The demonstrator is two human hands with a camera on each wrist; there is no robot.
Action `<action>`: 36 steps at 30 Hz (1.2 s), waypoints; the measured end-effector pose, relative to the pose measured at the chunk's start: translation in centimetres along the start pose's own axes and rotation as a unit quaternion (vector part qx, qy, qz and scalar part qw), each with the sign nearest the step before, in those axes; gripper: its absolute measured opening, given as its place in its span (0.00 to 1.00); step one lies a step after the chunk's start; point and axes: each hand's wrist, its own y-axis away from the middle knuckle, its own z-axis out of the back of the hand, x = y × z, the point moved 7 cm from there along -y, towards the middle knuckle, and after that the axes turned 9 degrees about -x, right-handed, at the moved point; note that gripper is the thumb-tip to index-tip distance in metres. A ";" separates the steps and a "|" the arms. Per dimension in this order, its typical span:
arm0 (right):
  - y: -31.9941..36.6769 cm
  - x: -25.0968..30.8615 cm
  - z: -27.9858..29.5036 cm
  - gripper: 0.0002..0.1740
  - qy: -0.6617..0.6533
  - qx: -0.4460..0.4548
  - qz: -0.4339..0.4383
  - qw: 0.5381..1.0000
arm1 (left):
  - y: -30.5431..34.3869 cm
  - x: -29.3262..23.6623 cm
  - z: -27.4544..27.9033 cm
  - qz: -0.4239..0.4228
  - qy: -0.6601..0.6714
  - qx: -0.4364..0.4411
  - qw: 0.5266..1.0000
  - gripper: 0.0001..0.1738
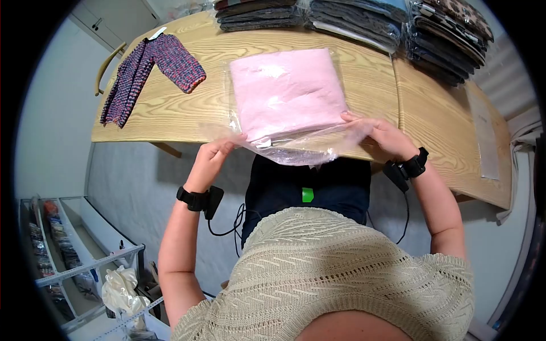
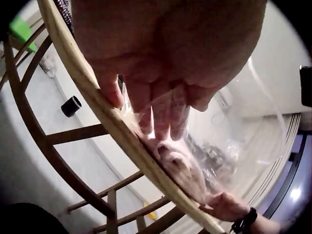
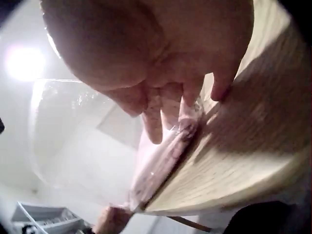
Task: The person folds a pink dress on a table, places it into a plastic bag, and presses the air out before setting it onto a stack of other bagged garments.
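Note:
A folded pink cloth (image 1: 287, 91) lies inside a clear plastic bag (image 1: 284, 153) at the table's front edge, the bag's loose end toward the person. At the bag's left corner the left hand (image 1: 211, 162) pinches the plastic between thumb and fingers. On the opposite side the right hand (image 1: 387, 136) holds the other corner, its thumb by the cloth. In the left wrist view, the fingers (image 2: 163, 114) lie against the film beside the pink cloth (image 2: 180, 168). The right wrist view shows the right hand's fingers (image 3: 156, 112) in front of the transparent plastic (image 3: 83, 141).
A knitted multicoloured garment (image 1: 151, 71) lies at the table's left. Stacks of bagged clothes (image 1: 355, 23) line the far edge, with another stack (image 1: 446, 40) at the right. A flat plastic bag (image 1: 483, 136) lies far right. Shelving (image 1: 85, 250) stands at lower left.

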 end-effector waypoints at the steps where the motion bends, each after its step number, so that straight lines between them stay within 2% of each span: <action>1: 0.0 -0.5 0.1 0.22 -0.035 -0.036 -0.020 0.999 | -0.1 -0.3 0.1 -0.008 0.010 -0.033 0.999 0.17; 2: 0.1 -1.2 0.2 0.22 -0.069 -0.072 -0.041 0.994 | -0.1 0.1 0.0 -0.008 0.009 -0.032 0.999 0.17; 3: 0.1 -1.1 0.2 0.23 -0.080 -0.116 -0.010 0.990 | -0.3 0.3 0.1 -0.009 0.026 -0.059 0.998 0.18; 4: 0.1 -1.3 -0.3 0.23 -0.081 -0.118 -0.009 0.990 | -0.4 0.5 0.4 -0.011 0.043 -0.086 0.995 0.19; 6: 0.3 -1.9 0.1 0.22 -0.122 -0.233 -0.037 0.964 | -0.8 0.2 -0.3 -0.026 0.055 -0.100 0.993 0.21; 7: 0.2 -1.9 -0.2 0.22 -0.124 -0.234 -0.037 0.964 | -1.0 0.6 -0.3 0.002 0.070 -0.124 0.990 0.21; 8: 0.3 -2.0 0.0 0.22 -0.159 -0.278 -0.034 0.947 | -1.1 0.8 -0.4 0.031 0.085 -0.148 0.985 0.21; 9: 0.5 -2.2 0.3 0.22 -0.193 -0.321 -0.030 0.927 | -1.3 -0.2 -0.8 0.011 0.089 -0.163 0.983 0.21; 12: 0.7 -2.6 0.3 0.22 -0.185 -0.375 -0.051 0.907 | -1.8 0.5 -1.2 0.049 0.070 -0.185 0.979 0.21; 16: 0.3 -3.8 0.2 0.21 -0.162 -0.414 -0.073 0.892 | -1.9 0.5 -1.4 0.054 0.049 -0.194 0.978 0.20; 18: 0.3 -4.2 0.3 0.18 -0.134 -0.456 -0.112 0.873 | -2.0 1.5 -1.2 0.082 0.017 -0.222 0.971 0.18; 19: 0.2 -4.2 0.4 0.16 -0.159 -0.474 -0.086 0.862 | -2.2 1.7 -1.3 0.076 0.027 -0.234 0.969 0.17; 24: 0.5 -4.0 0.9 0.17 -0.155 -0.481 -0.099 0.858 | -2.5 0.5 -1.4 0.043 -0.008 -0.271 0.961 0.19; 27: 1.1 -4.2 1.4 0.18 -0.144 -0.496 -0.113 0.849 | -2.9 1.0 -1.6 0.035 -0.106 -0.297 0.948 0.19; 31: 1.3 -4.0 1.6 0.19 -0.106 -0.492 -0.137 0.853 | -3.3 1.0 -1.7 0.014 -0.189 -0.291 0.938 0.20; 32: 1.3 -4.0 1.7 0.19 -0.104 -0.494 -0.134 0.853 | -3.3 1.0 -1.7 0.010 -0.187 -0.292 0.938 0.20; 34: 1.2 -4.1 1.7 0.19 -0.092 -0.489 -0.137 0.856 | -3.4 1.7 -1.7 0.064 -0.121 -0.276 0.951 0.20; 36: 1.1 -3.9 1.5 0.19 -0.099 -0.492 -0.128 0.855 | -3.5 2.9 -1.5 0.064 -0.096 -0.281 0.953 0.20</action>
